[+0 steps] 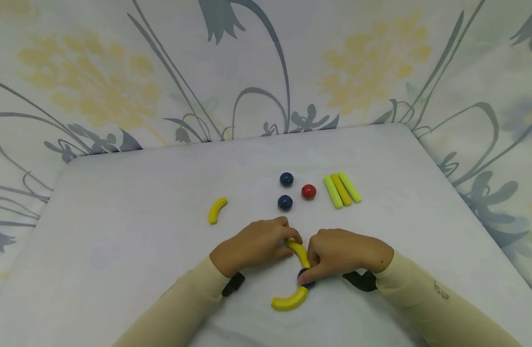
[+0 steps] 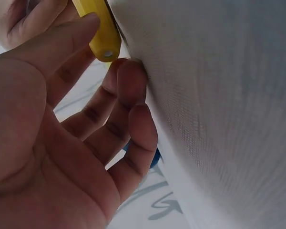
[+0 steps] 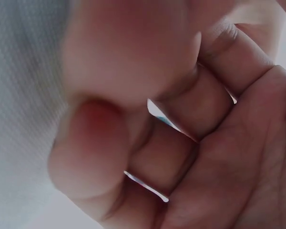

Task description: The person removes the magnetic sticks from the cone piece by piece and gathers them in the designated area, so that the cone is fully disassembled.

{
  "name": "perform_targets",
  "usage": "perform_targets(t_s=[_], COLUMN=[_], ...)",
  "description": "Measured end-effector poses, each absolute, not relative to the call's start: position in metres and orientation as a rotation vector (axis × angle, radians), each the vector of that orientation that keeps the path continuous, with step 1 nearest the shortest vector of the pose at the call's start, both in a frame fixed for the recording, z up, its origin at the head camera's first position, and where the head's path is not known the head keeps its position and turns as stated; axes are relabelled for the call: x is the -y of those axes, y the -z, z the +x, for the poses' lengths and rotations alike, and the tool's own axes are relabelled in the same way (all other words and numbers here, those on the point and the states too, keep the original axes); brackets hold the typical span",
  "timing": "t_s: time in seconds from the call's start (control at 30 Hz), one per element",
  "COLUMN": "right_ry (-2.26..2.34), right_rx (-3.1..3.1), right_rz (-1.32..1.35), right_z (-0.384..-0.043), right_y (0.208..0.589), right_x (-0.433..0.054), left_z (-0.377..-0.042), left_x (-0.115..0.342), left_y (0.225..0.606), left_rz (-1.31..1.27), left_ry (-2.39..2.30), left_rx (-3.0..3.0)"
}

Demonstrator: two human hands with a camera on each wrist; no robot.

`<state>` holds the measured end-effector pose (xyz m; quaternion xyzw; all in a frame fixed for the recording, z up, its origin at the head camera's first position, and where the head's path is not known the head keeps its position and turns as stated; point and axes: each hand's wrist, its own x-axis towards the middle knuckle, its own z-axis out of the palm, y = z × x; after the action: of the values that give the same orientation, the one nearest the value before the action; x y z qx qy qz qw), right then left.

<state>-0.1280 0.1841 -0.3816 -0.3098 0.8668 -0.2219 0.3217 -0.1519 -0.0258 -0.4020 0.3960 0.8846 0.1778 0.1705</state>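
Note:
Near the front of the table, my left hand (image 1: 259, 243) pinches the far end of a curved yellow magnetic stick (image 1: 298, 251). In the left wrist view the thumb lies along that yellow stick (image 2: 104, 36), and a small metallic spot shows in its end. At the stick's near end, my right hand (image 1: 341, 253) grips a dark blue ball (image 1: 308, 284), largely hidden under the thumb. A second curved yellow stick (image 1: 289, 301) meets the ball from the near side. The right wrist view shows only curled fingers (image 3: 133, 133); the ball is hidden there.
Beyond the hands lie two dark blue balls (image 1: 286, 179) and a red ball (image 1: 308, 192). To their right are three straight sticks (image 1: 341, 189), two yellow-green and one deeper yellow. Another curved yellow stick (image 1: 217, 210) lies to the left. Floral cloth (image 1: 266, 62) rises behind the white table (image 1: 140, 202).

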Motion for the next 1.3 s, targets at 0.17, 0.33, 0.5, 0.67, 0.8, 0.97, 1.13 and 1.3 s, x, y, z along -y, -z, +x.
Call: perform_targets(t_s=[0.17, 0.33, 0.5, 0.67, 0.8, 0.97, 1.13, 1.3], right_ry=[0.601, 0.589, 0.594, 0.586, 0.582, 0.564, 0.555, 0.54], right_rx=[-2.297, -2.377, -2.439, -2.425, -2.442, -2.481, -2.486, -2.489], right_rz=[-0.804, -0.773, -0.716, -0.63, -0.615, -0.699, -0.729, -0.697], right_z=[-0.132, -0.14, -0.147, -0.146, -0.145, -0.143, -0.143, -0.144], right_y=[0.381, 0.382, 0.384, 0.391, 0.394, 0.4, 0.402, 0.402], right_x=[-0.188, -0.192, -0.189, -0.189, -0.19, -0.189, -0.186, -0.186], left_z=[-0.154, -0.156, -0.157, -0.155, -0.155, -0.153, -0.154, -0.164], left_x=[0.028, 0.033, 0.038, 0.033, 0.03, 0.03, 0.033, 0.045], left_y=[0.4, 0.394, 0.392, 0.4, 0.402, 0.404, 0.402, 0.387], left_rz=[1.096, 1.039, 0.98, 1.086, 1.148, 1.161, 1.154, 0.967], left_ry=[-0.424, -0.34, -0.306, -0.314, -0.318, -0.333, -0.301, -0.298], left_rx=[-2.592, -2.648, -2.683, -2.68, -2.697, -2.705, -2.684, -2.718])
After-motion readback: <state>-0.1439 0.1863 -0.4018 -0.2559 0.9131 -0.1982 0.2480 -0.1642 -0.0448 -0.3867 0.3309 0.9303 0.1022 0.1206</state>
